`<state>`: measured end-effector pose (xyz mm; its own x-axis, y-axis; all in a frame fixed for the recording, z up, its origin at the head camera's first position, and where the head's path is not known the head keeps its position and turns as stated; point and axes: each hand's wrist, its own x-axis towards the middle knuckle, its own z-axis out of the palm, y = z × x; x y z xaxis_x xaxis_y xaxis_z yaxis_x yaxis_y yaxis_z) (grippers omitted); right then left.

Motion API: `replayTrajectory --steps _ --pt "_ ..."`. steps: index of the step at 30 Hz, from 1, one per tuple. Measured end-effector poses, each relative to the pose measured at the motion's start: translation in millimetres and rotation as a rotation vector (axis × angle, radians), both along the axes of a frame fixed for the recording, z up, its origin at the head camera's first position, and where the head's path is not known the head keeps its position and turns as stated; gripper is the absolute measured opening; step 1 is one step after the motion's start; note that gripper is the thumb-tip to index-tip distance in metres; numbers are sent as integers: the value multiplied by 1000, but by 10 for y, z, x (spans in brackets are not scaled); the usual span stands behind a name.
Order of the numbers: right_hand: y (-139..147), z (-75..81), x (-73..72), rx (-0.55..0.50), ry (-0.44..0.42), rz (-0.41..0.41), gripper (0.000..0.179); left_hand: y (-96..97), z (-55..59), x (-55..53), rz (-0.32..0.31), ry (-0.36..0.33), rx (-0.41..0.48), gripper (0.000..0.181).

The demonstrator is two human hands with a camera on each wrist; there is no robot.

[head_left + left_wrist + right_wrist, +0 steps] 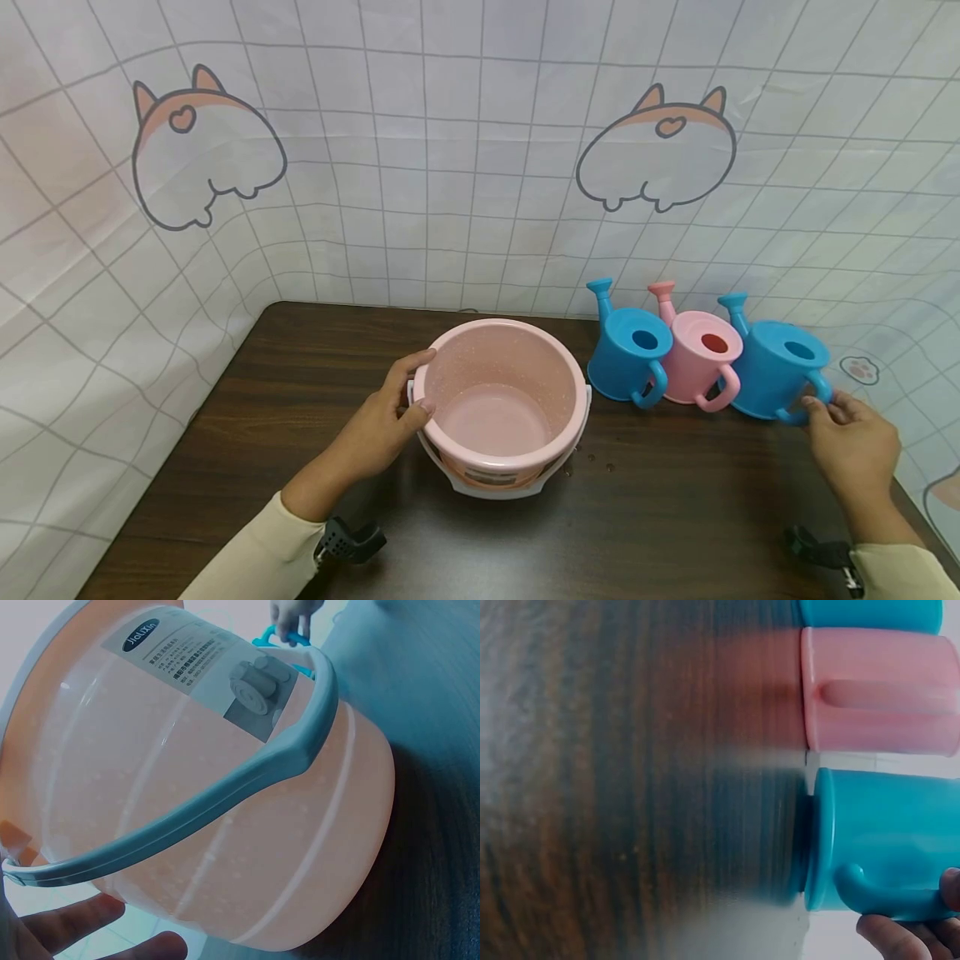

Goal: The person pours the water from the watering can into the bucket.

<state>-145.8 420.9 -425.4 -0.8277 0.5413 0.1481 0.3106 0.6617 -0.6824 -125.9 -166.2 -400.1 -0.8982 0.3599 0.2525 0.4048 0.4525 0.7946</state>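
Observation:
A pink plastic bucket point(495, 450) stands upright near the middle of the dark wooden table, its light handle hanging down on the near side. My left hand point(386, 421) grips its left rim, thumb over the edge; in the left wrist view, two fingertips point(161, 946) show beside the bucket wall. At the right, my right hand point(855, 437) pinches the handle of a blue watering can point(776, 371). Left of that can are a pink watering can point(693, 358) and another blue watering can point(626, 354), in a row with spouts toward the wall.
A white grid-patterned curtain point(450, 167) with cartoon animal prints hangs behind and beside the table point(315, 358). Small drops point(592, 457) lie on the tabletop by the bucket's right side. A printed label point(202, 667) is on the bucket's outer wall.

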Motion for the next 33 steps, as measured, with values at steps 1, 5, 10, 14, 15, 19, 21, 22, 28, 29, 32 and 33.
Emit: replayTrajectory --steps 1,5,10,14,15,19,21,22,28,29,32,33 --pt "-1 0 6 2 -5 2 54 2 -1 -1 1 -1 -2 61" --pt "-4 -15 39 11 -25 6 56 6 -3 -6 -2 -4 -3 62" --pt "2 -63 65 -17 -28 11 59 8 -5 -10 -7 -9 -4 62" --pt "-5 -84 77 -24 -22 6 58 4 -4 -6 -1 -6 -8 62" --pt "-9 -84 79 -23 -23 4 58 3 -4 -4 0 -4 -9 62" --pt "-17 -74 80 -24 -27 -7 57 -3 -8 -3 1 -1 -8 62" --pt "-18 -72 79 -20 -28 -12 57 -7 -12 -5 1 -3 -11 62" --pt "-17 -70 79 -12 -30 -14 56 -8 -14 -6 2 -4 -13 62" --pt "-24 -46 81 31 -57 -6 58 -15 -15 -5 2 -9 -18 63" --pt "-28 -37 82 33 -66 -2 59 -18 -14 -2 1 -8 -20 63" --pt "-47 4 81 30 -88 4 63 -27 -8 5 4 -6 -32 65" --pt "-56 21 82 30 -95 4 65 -31 -6 6 5 -4 -38 65"
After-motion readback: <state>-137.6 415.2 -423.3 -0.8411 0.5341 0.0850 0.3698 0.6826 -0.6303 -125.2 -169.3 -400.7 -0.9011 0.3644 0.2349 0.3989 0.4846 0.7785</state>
